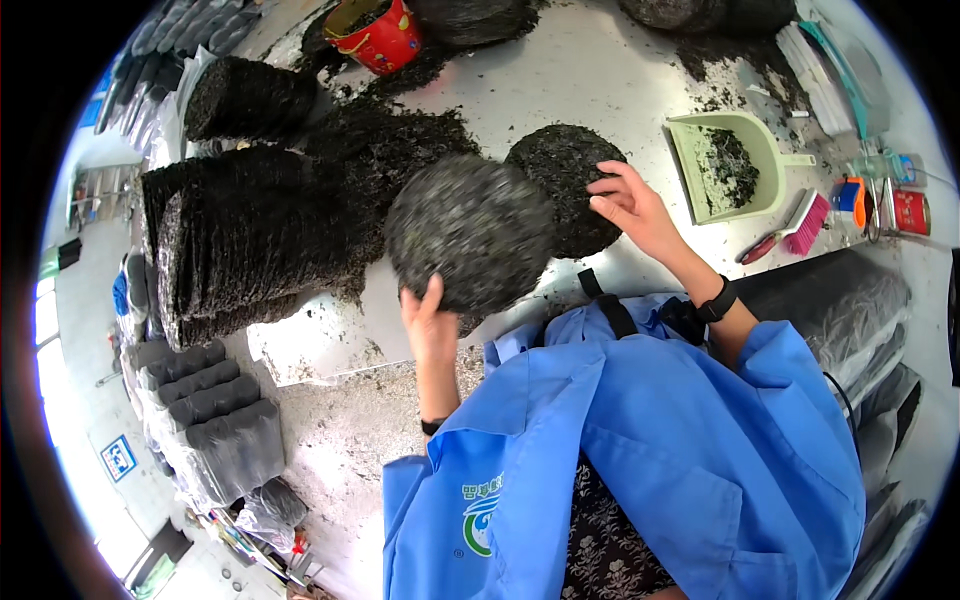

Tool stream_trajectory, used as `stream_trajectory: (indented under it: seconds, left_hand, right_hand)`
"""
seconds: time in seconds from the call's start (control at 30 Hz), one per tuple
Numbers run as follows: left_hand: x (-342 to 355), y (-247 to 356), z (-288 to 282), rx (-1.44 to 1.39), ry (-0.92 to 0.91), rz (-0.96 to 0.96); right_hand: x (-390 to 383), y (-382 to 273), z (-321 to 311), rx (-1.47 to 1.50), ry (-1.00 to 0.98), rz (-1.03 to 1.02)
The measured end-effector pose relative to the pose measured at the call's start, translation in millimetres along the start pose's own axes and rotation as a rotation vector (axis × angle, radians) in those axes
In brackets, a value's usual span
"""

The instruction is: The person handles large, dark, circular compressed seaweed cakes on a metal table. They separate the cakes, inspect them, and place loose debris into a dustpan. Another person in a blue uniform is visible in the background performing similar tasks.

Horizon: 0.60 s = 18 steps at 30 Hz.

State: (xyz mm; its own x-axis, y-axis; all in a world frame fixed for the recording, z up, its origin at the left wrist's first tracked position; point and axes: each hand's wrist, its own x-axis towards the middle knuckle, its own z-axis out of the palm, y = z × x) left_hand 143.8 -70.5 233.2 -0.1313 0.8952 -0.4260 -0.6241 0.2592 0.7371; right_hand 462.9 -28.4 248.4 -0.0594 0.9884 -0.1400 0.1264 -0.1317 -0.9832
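Note:
My left hand [430,322] grips the lower edge of a round, dark sheet of dried seaweed [468,232], fingers and thumb closed on the rim. The sheet is blurred by motion and held up over the table. Just right of it, a second round seaweed sheet [568,185] lies on the white table, its left side partly hidden behind the raised one. My right hand [637,212] is over that second sheet's right edge with fingers apart, holding nothing; whether the fingertips touch it I cannot tell. To the left, long stacks of seaweed sheets [255,235] lie on their sides.
Loose seaweed crumbs [400,140] cover the table behind the stacks. A red bucket [385,42] stands at the far side. On the right are a pale green dustpan [765,165] with scraps, a pink-bristled brush [805,225] and a red can [910,212]. Bagged rolls [225,440] are piled at left.

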Motion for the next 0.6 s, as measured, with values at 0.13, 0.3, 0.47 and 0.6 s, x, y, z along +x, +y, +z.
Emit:
stream_trajectory:
  seconds: [0.13,0.3,0.47,0.6]
  left_hand:
    - [-10.3,9.4,-73.3,0.033,0.133,-0.006]
    - [-5.1,-4.1,-111.1,0.539,0.519,-0.146]
    - [6.4,-17.0,-114.0,0.820,0.458,0.072]
    - [16.9,-9.9,-88.1,0.829,0.283,0.120]
  right_hand:
    - [-5.4,23.5,-21.4,-0.350,0.083,-0.121]
    - [-15.3,25.0,-4.1,-0.962,-0.175,-0.501]
    - [-13.2,25.5,13.8,-1.200,-0.251,-0.531]
    - [-7.6,35.2,10.9,-1.187,-0.241,-0.588]
